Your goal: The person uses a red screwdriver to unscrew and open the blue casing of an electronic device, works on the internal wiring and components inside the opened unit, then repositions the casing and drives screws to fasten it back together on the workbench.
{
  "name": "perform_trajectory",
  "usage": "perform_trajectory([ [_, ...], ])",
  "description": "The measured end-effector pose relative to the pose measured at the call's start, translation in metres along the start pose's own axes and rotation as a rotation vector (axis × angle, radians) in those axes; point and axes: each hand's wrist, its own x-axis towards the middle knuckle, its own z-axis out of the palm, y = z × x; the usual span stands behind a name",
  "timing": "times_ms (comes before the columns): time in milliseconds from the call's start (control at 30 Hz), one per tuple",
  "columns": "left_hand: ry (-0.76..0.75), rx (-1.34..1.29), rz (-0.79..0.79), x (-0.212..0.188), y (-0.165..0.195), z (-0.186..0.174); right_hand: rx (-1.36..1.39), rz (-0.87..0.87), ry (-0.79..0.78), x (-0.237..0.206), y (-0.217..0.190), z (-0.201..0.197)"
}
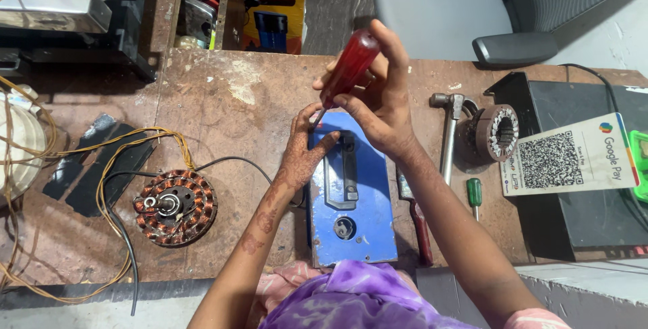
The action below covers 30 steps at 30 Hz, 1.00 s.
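While tip hidden behind left hand (305, 141): right hand (378, 103) clenched around red-handled screwdriver (347, 69) over blue box (351, 194).

Worn wood, painted metal, glossy plastic

The workbench (223, 93) looked rough and stained; the blue box (368, 221) was scuffed painted metal; the red screwdriver handle (349, 66) shone like translucent plastic; the stator windings (175, 207) gleamed coppery.

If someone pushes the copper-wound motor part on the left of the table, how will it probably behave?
The copper-wound stator likely feels heavy for its size, being dense windings around a metal core. It lies flat, so it should slide, not roll. Its attached wires are floppy and would probably drag or snag.
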Motion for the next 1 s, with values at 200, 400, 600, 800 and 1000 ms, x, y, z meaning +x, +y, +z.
perform_trajectory([
  [200, -0.006, 0.025, -0.003, -0.005, 0.009, 0.0, 0.262, 0.018, -0.027, 0.017, -0.002, -0.007],
  [400, 0.432, 0.129, 0.305, -0.032, 0.028, 0.004, 0.534, 0.14, 0.258, 0.022, 0.006, 0.02],
  [600, 0.366, 0.186, 0.39, -0.014, 0.045, -0.007, 0.627, 0.028, 0.051, 0.042, 0.006, 0.024],
  [800, 0.34, 0.211, 0.348, -0.013, 0.06, -0.019, 0.149, 0.051, 0.22, 0.041, -0.02, 0.025],
  [1000, 0.329, 0.119, 0.287, -0.017, 0.068, -0.017, 0.18, -0.018, 0.371, 0.039, -0.018, 0.024],
])
